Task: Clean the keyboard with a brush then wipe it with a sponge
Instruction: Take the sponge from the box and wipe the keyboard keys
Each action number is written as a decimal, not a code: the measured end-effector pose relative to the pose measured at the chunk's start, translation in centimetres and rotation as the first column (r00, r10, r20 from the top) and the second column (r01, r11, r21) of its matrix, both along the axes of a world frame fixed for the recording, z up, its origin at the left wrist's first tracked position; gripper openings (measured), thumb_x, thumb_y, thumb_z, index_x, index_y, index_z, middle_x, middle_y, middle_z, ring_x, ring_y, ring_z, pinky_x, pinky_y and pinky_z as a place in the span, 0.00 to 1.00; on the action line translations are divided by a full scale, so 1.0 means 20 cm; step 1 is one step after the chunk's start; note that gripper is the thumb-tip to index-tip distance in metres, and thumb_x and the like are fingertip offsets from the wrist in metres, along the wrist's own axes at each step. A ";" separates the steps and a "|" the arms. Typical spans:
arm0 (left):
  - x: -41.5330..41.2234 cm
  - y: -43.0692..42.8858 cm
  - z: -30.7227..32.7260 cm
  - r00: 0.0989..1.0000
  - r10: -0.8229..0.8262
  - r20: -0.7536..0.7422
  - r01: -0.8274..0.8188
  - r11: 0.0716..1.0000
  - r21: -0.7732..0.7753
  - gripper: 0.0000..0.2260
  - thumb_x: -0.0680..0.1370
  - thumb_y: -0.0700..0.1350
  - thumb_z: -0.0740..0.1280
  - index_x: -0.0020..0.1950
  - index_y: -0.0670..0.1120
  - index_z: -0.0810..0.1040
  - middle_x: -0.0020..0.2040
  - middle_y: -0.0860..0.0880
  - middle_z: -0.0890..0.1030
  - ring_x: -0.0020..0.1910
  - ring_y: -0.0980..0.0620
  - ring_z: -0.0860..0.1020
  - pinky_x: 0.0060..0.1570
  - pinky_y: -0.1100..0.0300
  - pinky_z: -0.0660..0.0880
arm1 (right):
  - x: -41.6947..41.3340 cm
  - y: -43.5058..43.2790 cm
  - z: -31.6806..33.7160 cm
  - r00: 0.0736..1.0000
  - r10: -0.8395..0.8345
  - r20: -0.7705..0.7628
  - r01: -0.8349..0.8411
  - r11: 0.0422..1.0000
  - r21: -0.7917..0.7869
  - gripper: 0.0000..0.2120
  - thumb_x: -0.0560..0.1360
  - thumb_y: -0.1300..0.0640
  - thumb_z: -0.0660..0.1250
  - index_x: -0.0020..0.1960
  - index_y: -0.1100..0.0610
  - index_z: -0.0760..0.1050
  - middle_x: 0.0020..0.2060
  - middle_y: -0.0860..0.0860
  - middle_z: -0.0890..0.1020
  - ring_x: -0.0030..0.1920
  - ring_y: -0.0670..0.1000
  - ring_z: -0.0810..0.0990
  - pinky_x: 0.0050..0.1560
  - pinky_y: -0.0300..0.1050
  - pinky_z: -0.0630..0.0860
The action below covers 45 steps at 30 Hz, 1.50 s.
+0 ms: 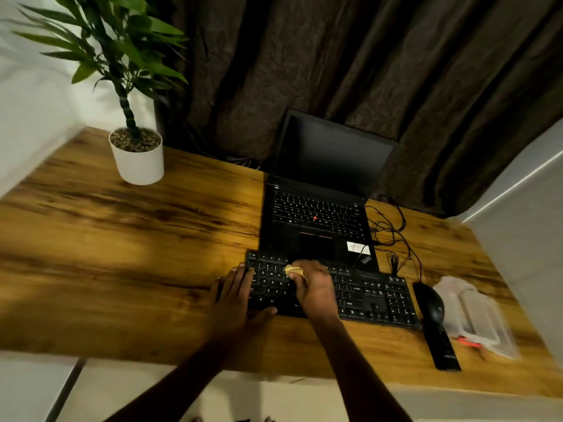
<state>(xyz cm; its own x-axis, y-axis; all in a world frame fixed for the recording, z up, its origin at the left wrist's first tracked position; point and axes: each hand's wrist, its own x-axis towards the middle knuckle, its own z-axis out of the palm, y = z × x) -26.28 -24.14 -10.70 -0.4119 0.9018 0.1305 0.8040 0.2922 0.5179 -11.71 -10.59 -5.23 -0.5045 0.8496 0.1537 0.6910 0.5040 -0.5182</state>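
Observation:
A black external keyboard (371, 295) lies on the wooden desk (122, 239), in front of an open laptop. My right hand (313, 287) is closed on a yellow sponge (293, 270) and presses it onto the keys in the keyboard's left half. My left hand (236, 300) lies flat with its fingers spread over the keyboard's left end, touching it. Most of the sponge is hidden under my fingers. No brush is clearly visible.
The black laptop (320, 208) stands open just behind the keyboard. A black mouse (429, 303) on a black strip, tangled cables (393, 233) and a clear plastic package (478, 318) lie to the right. A potted plant (137, 156) stands at the back left.

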 end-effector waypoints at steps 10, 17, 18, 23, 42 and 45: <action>-0.01 0.01 -0.03 1.000 -0.014 -0.007 0.014 1.000 0.004 0.44 0.76 0.74 0.53 0.75 0.40 0.69 0.74 0.40 0.72 0.73 0.42 0.71 0.71 0.40 0.64 | -0.20 -0.12 -0.02 0.992 0.116 0.045 -0.114 0.993 -0.040 0.14 0.81 0.52 0.64 0.65 0.52 0.78 0.61 0.53 0.78 0.62 0.53 0.74 0.64 0.46 0.71; 0.00 0.01 -0.02 0.999 0.033 0.002 -0.034 0.999 0.017 0.49 0.71 0.80 0.50 0.80 0.45 0.62 0.79 0.45 0.65 0.78 0.48 0.61 0.78 0.47 0.49 | 0.09 0.01 -0.04 0.998 -0.067 -0.012 0.067 0.998 -0.011 0.13 0.81 0.50 0.65 0.62 0.53 0.80 0.57 0.55 0.80 0.56 0.54 0.78 0.59 0.49 0.77; 0.00 0.01 -0.02 0.999 0.036 0.000 -0.036 0.999 0.011 0.50 0.71 0.80 0.49 0.80 0.45 0.61 0.79 0.46 0.64 0.79 0.48 0.60 0.78 0.47 0.48 | 0.13 0.02 -0.04 0.995 -0.095 -0.026 0.094 0.995 -0.022 0.13 0.81 0.50 0.66 0.62 0.53 0.80 0.57 0.55 0.80 0.55 0.53 0.78 0.57 0.48 0.78; 0.00 0.01 -0.02 0.999 0.035 0.002 -0.035 0.999 -0.010 0.51 0.70 0.81 0.47 0.81 0.46 0.60 0.80 0.46 0.62 0.80 0.49 0.58 0.79 0.45 0.50 | 0.28 0.09 -0.06 0.981 -0.185 -0.063 0.186 0.983 -0.001 0.10 0.79 0.51 0.68 0.59 0.51 0.82 0.56 0.55 0.81 0.52 0.52 0.80 0.56 0.42 0.76; 0.02 -0.01 0.05 0.991 0.087 0.103 -0.080 0.994 -0.068 0.51 0.67 0.79 0.53 0.83 0.51 0.54 0.82 0.49 0.57 0.81 0.49 0.53 0.79 0.51 0.43 | 1.05 0.39 -0.01 0.897 -0.439 0.041 0.434 0.896 0.094 0.12 0.79 0.52 0.68 0.60 0.55 0.80 0.56 0.58 0.79 0.54 0.58 0.78 0.53 0.55 0.78; 0.02 -0.01 0.08 0.983 0.107 0.147 -0.096 0.992 -0.079 0.51 0.65 0.78 0.55 0.82 0.52 0.56 0.81 0.50 0.59 0.80 0.49 0.55 0.79 0.50 0.46 | 1.10 0.40 -0.03 0.901 -0.434 0.004 0.431 0.896 0.108 0.12 0.79 0.54 0.68 0.60 0.55 0.80 0.58 0.59 0.77 0.54 0.58 0.77 0.52 0.53 0.80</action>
<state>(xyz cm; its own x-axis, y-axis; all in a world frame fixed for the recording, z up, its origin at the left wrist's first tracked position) -25.93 -24.42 -9.04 -0.5117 0.8591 -0.0033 0.6827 0.4089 0.6056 10.32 -2.53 -5.74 -0.0962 0.9653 0.2429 0.8659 0.2015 -0.4578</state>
